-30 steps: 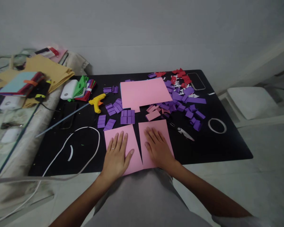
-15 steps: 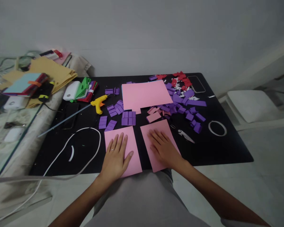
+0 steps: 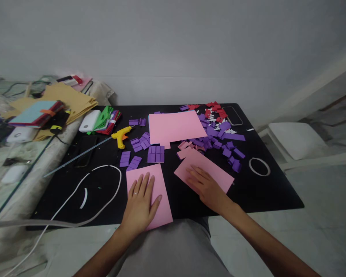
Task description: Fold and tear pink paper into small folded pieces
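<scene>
My left hand [image 3: 141, 200] lies flat, fingers spread, on a pink sheet [image 3: 161, 207] at the front edge of the black table. Under my right hand [image 3: 207, 188] is a second pink sheet [image 3: 216, 169], turned at a slant; the fingers are stretched out over it and slightly blurred. Its far corner overlaps some small folded pink pieces [image 3: 184, 145]. Beyond both hands rests a larger pink sheet [image 3: 175, 125] with a blue edge showing beneath it. Several purple folded pieces [image 3: 156, 154] sit just past the left sheet.
A yellow glue gun [image 3: 121, 136] with a long grey stick lies left of centre. A white cable [image 3: 119, 184] loops across the left side. Purple pieces [image 3: 212, 132], red scraps [image 3: 216, 109] and a white ring [image 3: 259, 167] occupy the right. A white stool [image 3: 296, 138] stands beyond.
My right hand has turned the right pink sheet to a slant, its near end swinging rightward over the scissors, now covered. My left hand stays on its sheet. The view has tilted up slightly.
</scene>
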A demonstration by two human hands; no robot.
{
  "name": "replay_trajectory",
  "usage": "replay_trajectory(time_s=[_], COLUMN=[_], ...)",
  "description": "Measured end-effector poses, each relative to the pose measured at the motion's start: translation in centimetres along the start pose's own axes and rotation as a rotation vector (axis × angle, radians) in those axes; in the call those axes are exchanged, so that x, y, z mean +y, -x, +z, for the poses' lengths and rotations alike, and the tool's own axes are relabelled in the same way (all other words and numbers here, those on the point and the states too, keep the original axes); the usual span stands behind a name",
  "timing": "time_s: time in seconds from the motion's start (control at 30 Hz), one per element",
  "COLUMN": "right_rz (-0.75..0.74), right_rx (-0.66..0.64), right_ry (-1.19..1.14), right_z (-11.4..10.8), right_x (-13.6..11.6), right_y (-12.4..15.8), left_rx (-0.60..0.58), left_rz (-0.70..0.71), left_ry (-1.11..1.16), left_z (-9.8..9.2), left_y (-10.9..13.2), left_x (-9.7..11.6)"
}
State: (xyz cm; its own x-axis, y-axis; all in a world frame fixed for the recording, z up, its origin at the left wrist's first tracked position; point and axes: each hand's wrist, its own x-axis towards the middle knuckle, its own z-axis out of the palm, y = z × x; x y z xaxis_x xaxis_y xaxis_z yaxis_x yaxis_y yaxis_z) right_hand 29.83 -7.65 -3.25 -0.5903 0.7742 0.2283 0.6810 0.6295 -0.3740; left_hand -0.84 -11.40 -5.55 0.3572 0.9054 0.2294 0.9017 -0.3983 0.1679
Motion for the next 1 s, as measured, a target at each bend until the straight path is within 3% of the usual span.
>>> replay_trajectory(time_s=[0.27, 0.47, 0.63, 1.0], right_rz=[0.211, 0.366, 0.335, 0.295], right_rx=[0.089, 0.282, 0.305, 0.307], right_ry=[-0.489, -0.228, -0.031, -0.307], right_z=[1.3, 2.1, 2.7, 4.8], right_x=[-5.6, -3.4, -2.8, -6.8], right_y=[0.2, 0.3, 0.1, -3.7], left_rx=[0.028, 0.039, 0.057, 0.036], left_rz=[-0.008, 0.005, -0.008, -0.016], left_ry=[0.035, 0.077, 0.102, 0.096], left_z=[-0.1, 0.2, 0.4, 0.5], left_y=[0.1, 0.3, 0.1, -0.9], left_x=[0.0, 0.4, 1.6, 2.8])
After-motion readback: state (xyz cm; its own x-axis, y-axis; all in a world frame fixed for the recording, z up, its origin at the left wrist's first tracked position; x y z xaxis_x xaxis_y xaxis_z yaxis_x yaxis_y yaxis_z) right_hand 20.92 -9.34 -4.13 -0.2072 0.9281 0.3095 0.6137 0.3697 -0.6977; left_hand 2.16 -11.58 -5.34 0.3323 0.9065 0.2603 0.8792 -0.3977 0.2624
